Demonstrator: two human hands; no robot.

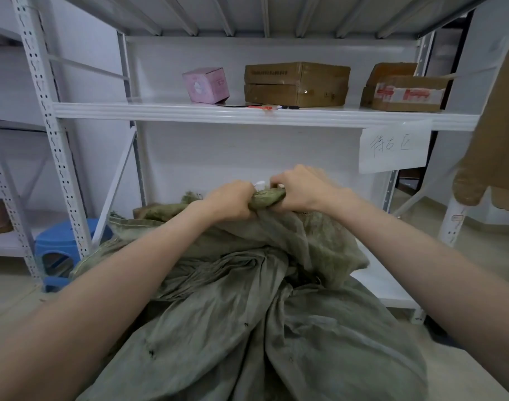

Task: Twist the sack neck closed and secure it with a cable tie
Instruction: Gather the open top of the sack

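Note:
A large olive-green woven sack (247, 328) fills the lower middle of the view. Its neck (267, 198) is bunched into a tight roll between my two hands. My left hand (228, 202) grips the neck from the left, fingers curled round it. My right hand (298, 189) grips it from the right. A small piece of white cable tie (260, 184) shows just above the neck between my hands; how it is fastened is hidden by my fingers.
A white metal shelf rack (189, 112) stands right behind the sack. On its shelf sit a pink box (206, 84), brown cardboard boxes (296, 83) and small loose items (272, 107). A blue plastic stool (60, 247) stands at the left. A paper label (395, 147) hangs at the right.

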